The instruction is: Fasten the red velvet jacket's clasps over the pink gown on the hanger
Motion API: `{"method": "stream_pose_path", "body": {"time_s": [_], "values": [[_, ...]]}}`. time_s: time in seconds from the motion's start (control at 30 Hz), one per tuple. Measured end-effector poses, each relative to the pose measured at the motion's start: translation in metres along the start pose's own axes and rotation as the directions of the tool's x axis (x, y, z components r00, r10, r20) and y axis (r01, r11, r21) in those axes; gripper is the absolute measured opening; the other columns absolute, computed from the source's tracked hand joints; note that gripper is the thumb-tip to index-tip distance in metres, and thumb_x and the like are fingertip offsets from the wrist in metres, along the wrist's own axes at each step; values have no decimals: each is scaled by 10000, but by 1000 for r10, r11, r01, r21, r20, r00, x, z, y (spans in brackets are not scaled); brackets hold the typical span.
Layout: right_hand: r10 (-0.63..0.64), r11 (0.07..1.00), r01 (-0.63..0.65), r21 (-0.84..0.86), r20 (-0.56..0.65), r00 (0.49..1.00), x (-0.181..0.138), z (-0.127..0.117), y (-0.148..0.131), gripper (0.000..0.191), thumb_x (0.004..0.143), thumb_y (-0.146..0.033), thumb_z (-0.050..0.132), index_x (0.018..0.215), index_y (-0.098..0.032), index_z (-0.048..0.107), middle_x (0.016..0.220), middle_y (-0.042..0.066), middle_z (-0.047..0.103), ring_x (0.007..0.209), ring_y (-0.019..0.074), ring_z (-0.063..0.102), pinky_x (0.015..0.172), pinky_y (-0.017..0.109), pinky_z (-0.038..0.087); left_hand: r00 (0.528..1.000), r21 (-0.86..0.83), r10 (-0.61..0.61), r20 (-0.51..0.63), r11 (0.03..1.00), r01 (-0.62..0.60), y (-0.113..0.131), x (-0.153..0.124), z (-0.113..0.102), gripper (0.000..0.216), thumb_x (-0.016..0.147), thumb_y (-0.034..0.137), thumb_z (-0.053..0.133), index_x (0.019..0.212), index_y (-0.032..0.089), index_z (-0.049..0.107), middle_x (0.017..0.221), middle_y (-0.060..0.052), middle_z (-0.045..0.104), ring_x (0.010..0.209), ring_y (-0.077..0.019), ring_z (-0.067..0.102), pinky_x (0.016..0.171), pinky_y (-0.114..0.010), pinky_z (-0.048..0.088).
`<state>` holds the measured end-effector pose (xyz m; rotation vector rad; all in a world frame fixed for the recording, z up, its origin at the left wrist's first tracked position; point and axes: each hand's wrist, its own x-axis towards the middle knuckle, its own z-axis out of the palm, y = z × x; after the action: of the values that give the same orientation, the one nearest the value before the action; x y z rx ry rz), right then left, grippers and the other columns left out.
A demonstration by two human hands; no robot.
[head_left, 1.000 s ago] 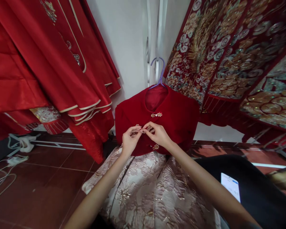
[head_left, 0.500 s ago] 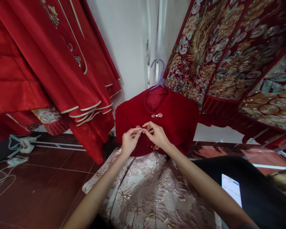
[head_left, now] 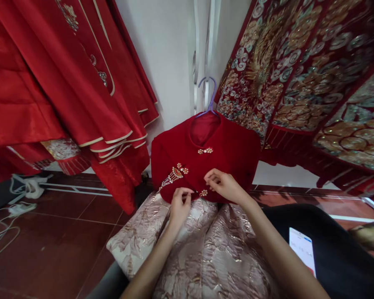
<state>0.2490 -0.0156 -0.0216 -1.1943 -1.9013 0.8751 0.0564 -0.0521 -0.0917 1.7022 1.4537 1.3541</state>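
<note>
A red velvet jacket on a purple hanger lies against my lap over pale brocade fabric. At its lower front edge, my left hand pinches the jacket beside the bottom beaded clasp. My right hand is just right of that clasp, fingers loosely bent, with nothing visible in them. A beaded flower clasp and a fan-shaped tassel ornament show on the left front. Another pearl clasp spans the collar opening.
Red garments hang on the left, and a sequined, embroidered red garment on the right. Behind the jacket stand white cabinet doors. A lit phone rests on dark fabric at right. White cables lie on the tiled floor.
Both hands have left the middle clasp, uncovering it and the tassel ornament. My left hand moved down to the lower edge; my right moved right and down.
</note>
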Motion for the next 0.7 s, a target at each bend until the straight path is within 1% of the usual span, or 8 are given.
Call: {"method": "stream_pose_path", "body": {"time_s": [0.07, 0.13, 0.23, 0.33, 0.43, 0.5, 0.6, 0.7], "values": [[24, 997, -19, -76, 63, 998, -8, -5, 8, 111, 845, -285, 553, 855, -192, 613, 744, 22, 672, 667, 138, 651, 653, 268, 529, 998, 139, -5, 61, 990, -4, 4, -10, 4, 197, 861, 127, 433, 955, 179, 598, 982, -70, 630, 926, -168, 604, 835, -300, 470], [16, 995, -5, -102, 99, 995, -13, -4, 15, 141, 815, -319, 609, 876, -193, 628, 785, 27, 681, 692, 142, 651, 665, 269, 523, 998, 304, -18, 60, 953, -1, 11, -12, 6, 191, 891, 170, 420, 972, 185, 593, 964, -67, 645, 878, -175, 614, 789, -290, 454], [-30, 997, 37, -64, 110, 993, -13, 9, 20, 262, 752, -370, 695, 921, -190, 611, 820, 26, 665, 709, 139, 636, 657, 257, 518, 996, 497, -72, 60, 867, 33, 21, -3, 6, 167, 906, 287, 465, 840, 194, 586, 834, -41, 659, 739, -168, 619, 685, -261, 407], [-83, 996, 86, -27, 104, 991, -10, 23, 23, 234, 735, -337, 717, 859, -193, 580, 784, 4, 641, 686, 122, 607, 624, 228, 501, 989, 607, -134, 56, 792, 72, 24, 10, 6, 168, 844, 315, 569, 727, 194, 565, 737, -23, 654, 682, -170, 620, 621, -251, 357], [-107, 994, 108, -14, 94, 990, -9, 31, 25, 218, 729, -296, 722, 819, -199, 549, 771, -11, 629, 661, 110, 591, 602, 215, 487, 984, 668, -175, 37, 736, 106, 22, 17, 9, 101, 778, 269, 632, 734, 199, 573, 738, -24, 664, 696, -189, 634, 598, -255, 336], [-109, 994, 108, 11, 98, 989, -9, 33, 28, 197, 744, -287, 709, 816, -200, 548, 764, -14, 628, 668, 111, 596, 607, 214, 488, 985, 679, -173, 20, 725, 114, 21, 16, 11, 84, 764, 249, 643, 797, 206, 579, 786, -32, 679, 734, -198, 645, 596, -255, 337], [-105, 994, 101, 49, 84, 991, -8, 35, 29, 136, 786, -288, 668, 819, -196, 574, 757, -7, 632, 684, 116, 605, 619, 219, 495, 990, 668, -140, 8, 738, 99, 18, 12, 14, 165, 773, 277, 646, 899, 213, 560, 837, -46, 685, 780, -209, 652, 601, -252, 352], [-92, 995, 89, 53, 60, 994, -8, 37, 26, 104, 797, -283, 653, 821, -191, 610, 746, -1, 636, 682, 119, 606, 619, 221, 499, 992, 639, -123, -11, 763, 101, 16, 7, 17, 196, 776, 286, 639, 929, 214, 541, 834, -47, 681, 776, -210, 649, 605, -252, 372]]}}
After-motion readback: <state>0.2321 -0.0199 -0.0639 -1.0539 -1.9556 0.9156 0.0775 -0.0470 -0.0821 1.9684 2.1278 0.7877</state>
